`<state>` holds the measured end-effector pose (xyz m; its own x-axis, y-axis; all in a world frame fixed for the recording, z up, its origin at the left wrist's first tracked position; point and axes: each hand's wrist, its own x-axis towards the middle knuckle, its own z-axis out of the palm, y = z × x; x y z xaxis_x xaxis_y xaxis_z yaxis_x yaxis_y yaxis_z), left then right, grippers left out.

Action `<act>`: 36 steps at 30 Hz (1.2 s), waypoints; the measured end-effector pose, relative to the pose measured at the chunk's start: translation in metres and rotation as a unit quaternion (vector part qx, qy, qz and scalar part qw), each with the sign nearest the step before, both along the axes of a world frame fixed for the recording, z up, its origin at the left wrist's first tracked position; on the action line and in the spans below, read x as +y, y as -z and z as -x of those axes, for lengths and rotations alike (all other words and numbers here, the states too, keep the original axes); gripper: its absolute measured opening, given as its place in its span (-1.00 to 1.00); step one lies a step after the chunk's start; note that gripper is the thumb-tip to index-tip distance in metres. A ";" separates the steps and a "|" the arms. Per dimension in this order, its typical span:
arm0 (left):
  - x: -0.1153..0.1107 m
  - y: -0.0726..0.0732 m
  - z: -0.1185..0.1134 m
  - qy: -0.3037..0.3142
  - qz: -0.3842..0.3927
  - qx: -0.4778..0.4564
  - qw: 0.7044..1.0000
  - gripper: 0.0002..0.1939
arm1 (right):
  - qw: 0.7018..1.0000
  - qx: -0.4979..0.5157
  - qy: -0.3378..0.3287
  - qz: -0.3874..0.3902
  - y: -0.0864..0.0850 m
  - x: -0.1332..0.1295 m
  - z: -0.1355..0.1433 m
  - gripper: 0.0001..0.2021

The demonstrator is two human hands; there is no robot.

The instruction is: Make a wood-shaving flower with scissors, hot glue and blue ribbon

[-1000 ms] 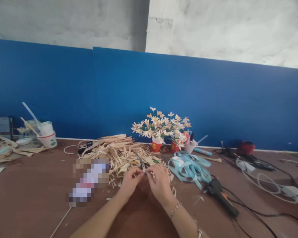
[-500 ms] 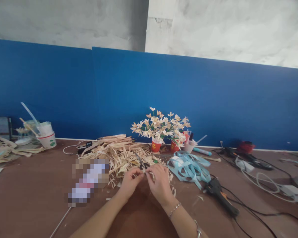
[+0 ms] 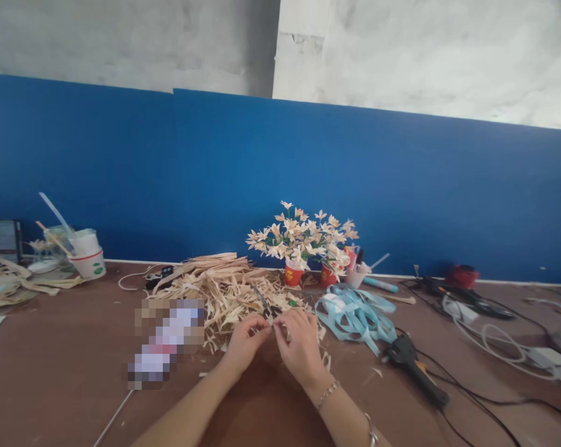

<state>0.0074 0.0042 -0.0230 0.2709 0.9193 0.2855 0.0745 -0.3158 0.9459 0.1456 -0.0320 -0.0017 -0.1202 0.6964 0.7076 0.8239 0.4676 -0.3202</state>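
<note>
My left hand (image 3: 246,340) and my right hand (image 3: 299,343) meet at the fingertips in the middle of the table, thumb and forefinger pinched on each. Between them is a small pale bit, mostly hidden by the fingers and too small to name. Just beyond the fingertips, dark-handled scissors (image 3: 264,303) lie on a heap of dry straw-coloured husk strips (image 3: 222,292). Behind the heap, pale flowers (image 3: 303,233) on green stems stand in a red paper cup (image 3: 293,273) and a second red cup (image 3: 328,275).
Light blue ribbon (image 3: 355,316) lies tangled right of my hands, beside a black glue gun (image 3: 415,369) with its cord. White and black cables (image 3: 485,335) spread at the far right. A blurred-out phone (image 3: 166,344) lies left; a white paper cup (image 3: 90,264) stands farther back.
Both hands stay nearly in place, fingertips still together. The fingers of my right hand have shifted very slightly; the things on the table have not moved.
</note>
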 end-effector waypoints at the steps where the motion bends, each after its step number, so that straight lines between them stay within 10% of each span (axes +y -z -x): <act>1: 0.000 0.000 0.000 0.000 0.000 0.001 1.000 -0.82 | 1.000 0.001 0.000 -0.001 0.000 0.000 0.000 -0.90; 36: -0.001 -0.004 0.002 -0.038 0.007 0.040 0.998 -0.86 | 0.999 -0.025 -0.023 -0.035 0.001 0.002 -0.011 -0.84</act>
<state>0.0053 0.0036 -0.0191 0.2212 0.9418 0.2533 0.1744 -0.2938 0.9398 0.1569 -0.0295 -0.0030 -0.1871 0.6383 0.7467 0.8148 0.5255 -0.2450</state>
